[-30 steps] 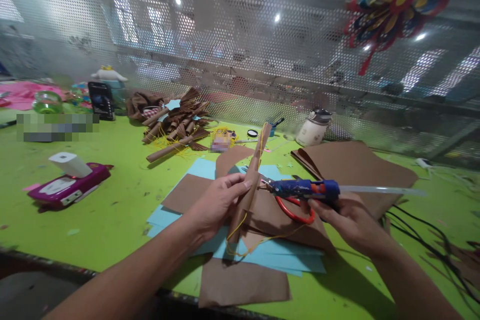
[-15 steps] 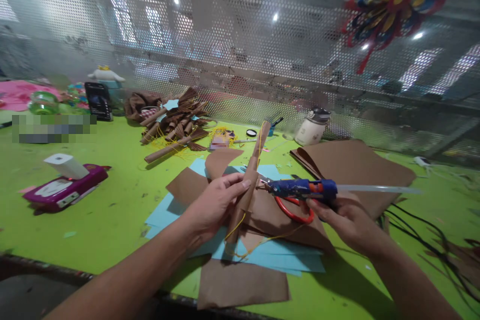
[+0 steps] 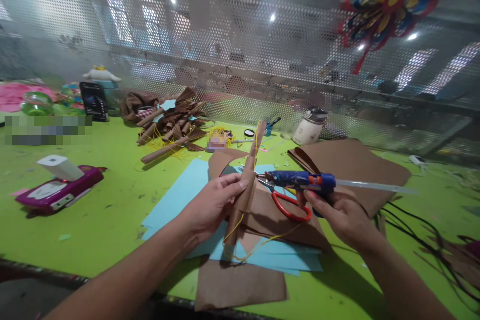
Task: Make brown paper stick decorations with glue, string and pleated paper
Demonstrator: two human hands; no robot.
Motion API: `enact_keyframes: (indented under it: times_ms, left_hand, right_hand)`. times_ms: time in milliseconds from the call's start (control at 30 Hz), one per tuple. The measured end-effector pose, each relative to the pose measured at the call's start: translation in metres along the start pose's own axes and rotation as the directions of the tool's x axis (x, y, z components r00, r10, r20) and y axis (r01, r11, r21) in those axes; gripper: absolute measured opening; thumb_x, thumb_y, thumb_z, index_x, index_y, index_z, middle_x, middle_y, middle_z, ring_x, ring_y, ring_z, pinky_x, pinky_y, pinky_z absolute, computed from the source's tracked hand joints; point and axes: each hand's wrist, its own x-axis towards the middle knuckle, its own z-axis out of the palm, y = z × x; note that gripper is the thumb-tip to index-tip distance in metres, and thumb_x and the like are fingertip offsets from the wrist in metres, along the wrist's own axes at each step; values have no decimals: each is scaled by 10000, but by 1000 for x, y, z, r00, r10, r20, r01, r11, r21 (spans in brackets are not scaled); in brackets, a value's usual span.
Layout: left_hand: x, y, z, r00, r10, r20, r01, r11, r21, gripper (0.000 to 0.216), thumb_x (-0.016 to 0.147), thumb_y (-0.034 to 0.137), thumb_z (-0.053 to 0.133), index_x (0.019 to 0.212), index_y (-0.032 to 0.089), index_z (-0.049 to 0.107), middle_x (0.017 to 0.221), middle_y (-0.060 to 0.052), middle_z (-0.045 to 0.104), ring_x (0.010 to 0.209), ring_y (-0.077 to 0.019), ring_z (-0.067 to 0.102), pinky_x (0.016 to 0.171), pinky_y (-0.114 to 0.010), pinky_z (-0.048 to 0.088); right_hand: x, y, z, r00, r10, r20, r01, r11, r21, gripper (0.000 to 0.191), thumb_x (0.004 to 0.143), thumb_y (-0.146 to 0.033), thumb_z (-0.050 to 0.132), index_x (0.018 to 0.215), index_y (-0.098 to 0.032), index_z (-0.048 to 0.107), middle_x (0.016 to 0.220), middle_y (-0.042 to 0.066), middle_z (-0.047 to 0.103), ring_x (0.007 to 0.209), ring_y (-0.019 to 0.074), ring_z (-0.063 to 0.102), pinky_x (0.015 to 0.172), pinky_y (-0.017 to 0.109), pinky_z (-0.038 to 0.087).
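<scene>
Between the thumb and fingers of my left hand (image 3: 221,200) is a rolled brown paper tube (image 3: 244,199), tilted, with yellow string (image 3: 243,220) running along it and looping at its lower end. My right hand (image 3: 343,212) grips a blue hot glue gun (image 3: 300,181), a clear glue stick (image 3: 369,186) poking out of its back. The gun's nozzle is at the tube's right side, by the edge of the paper wrap; whether it touches I cannot tell. Below the gun lie red-handled scissors (image 3: 290,210) on brown paper sheets (image 3: 277,225) and light blue paper (image 3: 176,195).
Finished-looking brown paper bundles (image 3: 180,125) lie at the back. A purple power strip (image 3: 62,192) with a white plug is at left, a phone (image 3: 93,102) behind it. Folded brown paper (image 3: 352,165), a white bottle (image 3: 310,127) and black cables (image 3: 416,235) are at right.
The glue gun's nozzle has shifted slightly up and left along the tube. A loose brown paper piece left of the tube is no longer where it was. The left hand keeps its hold.
</scene>
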Motion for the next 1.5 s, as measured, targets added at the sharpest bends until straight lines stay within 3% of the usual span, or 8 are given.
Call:
enact_keyframes:
  times_ms: [167,333,633,767,900,1267,1500]
  left_hand:
    - [0,0,1,1000,-2,24,2,1000,2,240,761,312,588,959,184,631,869,-40,639,805,-155,587,701,-226,430]
    - [2,0,-1,1000,-4,14,5,998,-61,210,746,289,607,924,183,647,872,-44,658,729,-137,595,672,-225,438]
    - [0,4,0,999,-2,45,6,995,-100,274,777,275,572,1016,152,624,934,-93,654,766,-154,601,713,-249,449]
    - [1,3,-1,999,-7,31,10,995,-103,244,759,267,595,969,150,635,906,-84,656,763,-154,599,703,-241,447]
    - [1,3,-1,1000,-20,20,22,997,-79,247,741,273,614,950,144,638,928,-88,654,803,-176,601,719,-250,444]
    - [0,4,-1,1000,-6,15,7,998,-61,327,725,298,626,1015,147,619,1023,-104,637,884,-211,598,743,-268,447]
    - [0,4,-2,1000,2,2,-2,998,-68,281,751,286,602,992,144,625,1015,-95,633,870,-189,593,751,-257,444]
  right_hand:
    - [1,-3,2,999,-19,26,19,1000,19,328,836,-391,458,842,-148,678,771,51,680,735,196,617,692,281,496]
    - [-1,-8,1,992,-62,113,56,997,55,301,846,-361,450,876,-153,666,805,45,675,735,179,606,698,261,483]
    - [-5,-12,1,985,-90,144,87,996,22,260,830,-335,470,823,-165,667,760,29,677,680,172,601,624,241,485]
    - [-4,-10,2,992,-79,93,78,997,20,295,835,-354,463,897,-154,670,772,44,677,715,187,609,659,256,492]
    - [-1,-5,2,1000,-21,6,21,1000,-13,334,827,-393,461,808,-143,681,675,47,666,607,180,605,539,241,488]
    - [-3,-1,1,1000,-4,-22,3,998,-69,369,828,-414,451,701,-144,668,548,34,604,509,161,554,425,229,425]
    - [-2,-7,0,998,-65,6,65,998,-1,322,830,-380,459,789,-147,678,715,53,661,674,188,602,611,259,499]
